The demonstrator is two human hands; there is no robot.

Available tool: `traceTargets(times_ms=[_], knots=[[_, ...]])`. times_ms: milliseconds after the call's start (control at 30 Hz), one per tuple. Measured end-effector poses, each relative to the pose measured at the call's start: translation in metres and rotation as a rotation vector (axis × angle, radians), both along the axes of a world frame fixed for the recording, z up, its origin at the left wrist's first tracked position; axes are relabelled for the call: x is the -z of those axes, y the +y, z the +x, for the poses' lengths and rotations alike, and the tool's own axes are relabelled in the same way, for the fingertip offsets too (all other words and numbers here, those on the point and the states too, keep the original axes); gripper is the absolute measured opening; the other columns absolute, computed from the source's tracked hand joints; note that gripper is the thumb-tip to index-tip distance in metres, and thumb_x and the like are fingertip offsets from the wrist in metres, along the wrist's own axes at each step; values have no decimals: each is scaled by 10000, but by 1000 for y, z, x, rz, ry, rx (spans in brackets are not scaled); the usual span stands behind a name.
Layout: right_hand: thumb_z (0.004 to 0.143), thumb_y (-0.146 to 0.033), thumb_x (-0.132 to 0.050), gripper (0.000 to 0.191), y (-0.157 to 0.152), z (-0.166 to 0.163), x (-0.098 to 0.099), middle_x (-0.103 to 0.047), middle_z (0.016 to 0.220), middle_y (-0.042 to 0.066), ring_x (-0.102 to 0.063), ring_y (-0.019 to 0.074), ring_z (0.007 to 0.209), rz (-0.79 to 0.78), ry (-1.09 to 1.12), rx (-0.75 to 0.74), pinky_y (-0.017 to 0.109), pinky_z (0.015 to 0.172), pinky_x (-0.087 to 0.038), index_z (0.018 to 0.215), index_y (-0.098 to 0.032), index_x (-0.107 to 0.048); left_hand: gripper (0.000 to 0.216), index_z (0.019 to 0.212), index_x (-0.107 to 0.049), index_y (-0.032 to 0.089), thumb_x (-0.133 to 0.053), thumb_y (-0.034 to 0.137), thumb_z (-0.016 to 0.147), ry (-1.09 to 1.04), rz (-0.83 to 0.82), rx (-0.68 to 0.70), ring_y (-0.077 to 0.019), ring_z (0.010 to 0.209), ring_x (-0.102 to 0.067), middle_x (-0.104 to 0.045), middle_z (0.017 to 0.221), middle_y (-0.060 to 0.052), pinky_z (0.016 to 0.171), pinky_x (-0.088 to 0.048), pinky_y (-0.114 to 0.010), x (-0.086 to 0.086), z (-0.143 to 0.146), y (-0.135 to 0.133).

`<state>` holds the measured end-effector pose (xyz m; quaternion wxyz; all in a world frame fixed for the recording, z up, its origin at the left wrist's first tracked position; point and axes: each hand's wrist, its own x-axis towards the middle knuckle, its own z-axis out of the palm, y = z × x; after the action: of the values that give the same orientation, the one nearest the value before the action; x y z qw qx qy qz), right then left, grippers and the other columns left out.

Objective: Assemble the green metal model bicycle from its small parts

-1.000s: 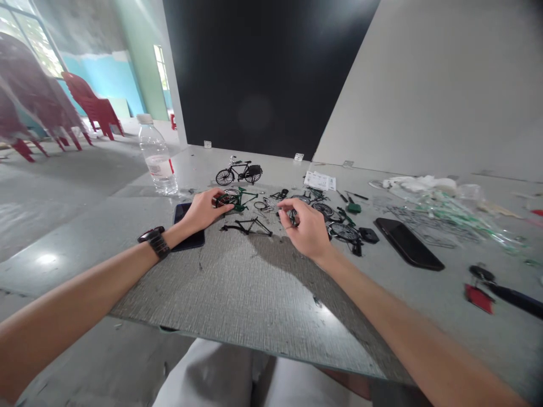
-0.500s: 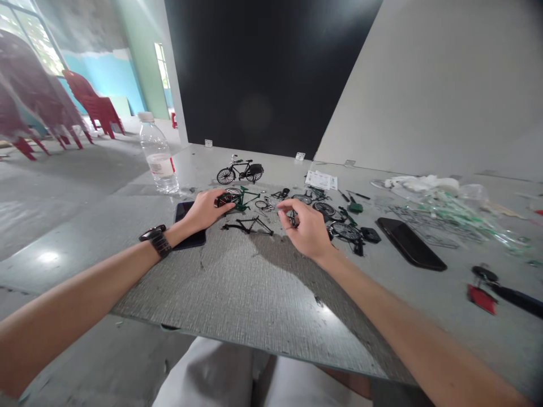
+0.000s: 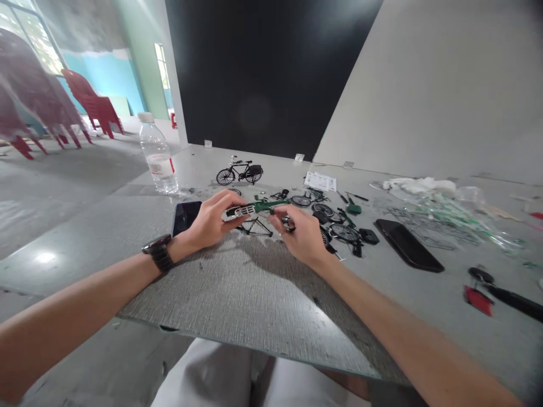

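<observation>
My left hand [image 3: 216, 217], with a black watch [image 3: 159, 252] on its wrist, is closed on a green model bicycle frame [image 3: 267, 205], raised and tilted just above the table. A wheel and a slatted silver part show at the end near my fingers. My right hand [image 3: 299, 232] is pinched against the frame's underside; whatever is between its fingertips is too small or hidden to tell. Under the hands lies a black bicycle frame [image 3: 257, 227], partly covered. Behind stands an assembled black model bicycle [image 3: 240, 171].
Several loose bicycle parts [image 3: 345, 232] lie right of my hands. Around them are a black phone [image 3: 408, 245], a printed sheet [image 3: 320, 181], clear plastic scraps [image 3: 462, 212] and a red-and-black item [image 3: 479, 299]. At left are a water bottle [image 3: 159, 161] and a dark phone [image 3: 186, 216].
My left hand has lifted the green bicycle frame off the table and turned it, bringing it rightward. My right hand has come in against its underside.
</observation>
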<state>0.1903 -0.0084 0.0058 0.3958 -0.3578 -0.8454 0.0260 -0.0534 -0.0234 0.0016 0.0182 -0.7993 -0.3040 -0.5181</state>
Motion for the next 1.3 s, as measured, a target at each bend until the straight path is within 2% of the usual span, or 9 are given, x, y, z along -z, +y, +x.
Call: traceTargets(times_ms=[267,400,567,733,867,967,1133,1300], knots=[[932,-388,-621,209,-4,-6,4,-701,732,30,-591,132,582,46,109,25,252,535,-423,846,-202,-662,203,1085,-607,183,-685,208,899,76,72,28,-206,1033,-658,-672,1090,-102,884,-568,-391,2,0,-6],[909,-369,-654,218,-9,-13,8,-669,664,6,-578,124,569,97,145,32,241,531,-411,764,-208,-630,205,1092,-604,195,-680,208,902,62,60,30,-204,1011,-657,-671,1071,-86,863,-568,-386,3,6,-10],[928,-353,-629,229,-11,-17,10,-678,691,6,-614,128,620,116,105,78,240,563,-419,749,-213,-602,195,1063,-603,186,-690,253,901,-19,-18,18,-181,924,-653,-664,1005,-72,780,-565,-329,6,17,-13],[940,-409,-624,216,-11,-15,4,-706,753,22,-651,146,673,71,51,35,254,582,-440,868,-206,-644,172,1002,-603,190,-672,322,915,-6,-80,-132,-154,829,-630,-662,935,-46,697,-536,-282,3,13,-6],[978,-409,-570,240,-11,-13,1,-713,778,24,-638,132,661,22,33,-2,253,578,-440,892,-200,-654,268,982,-597,187,-682,424,892,-1,-165,-313,-171,774,-613,-653,858,-42,645,-506,-291,5,-4,11],[998,-402,-529,259,-10,-12,0,-713,782,28,-630,129,651,-20,30,-15,252,556,-431,889,-200,-650,274,991,-609,180,-676,426,889,47,-240,-396,-183,746,-611,-665,846,-48,654,-499,-316,9,-19,25],[1000,-388,-519,248,-7,-9,0,-714,787,25,-642,135,677,-65,45,1,253,577,-437,888,-204,-641,257,992,-631,167,-666,399,889,158,-352,-441,-223,813,-651,-710,902,-76,766,-508,-379,12,-30,38],[996,-379,-509,238,-7,-8,0,-719,806,31,-649,140,698,-85,37,18,254,582,-437,903,-205,-642,287,1046,-640,163,-620,415,910,176,-403,-437,-240,854,-671,-728,930,-89,789,-516,-391,14,-28,38]])
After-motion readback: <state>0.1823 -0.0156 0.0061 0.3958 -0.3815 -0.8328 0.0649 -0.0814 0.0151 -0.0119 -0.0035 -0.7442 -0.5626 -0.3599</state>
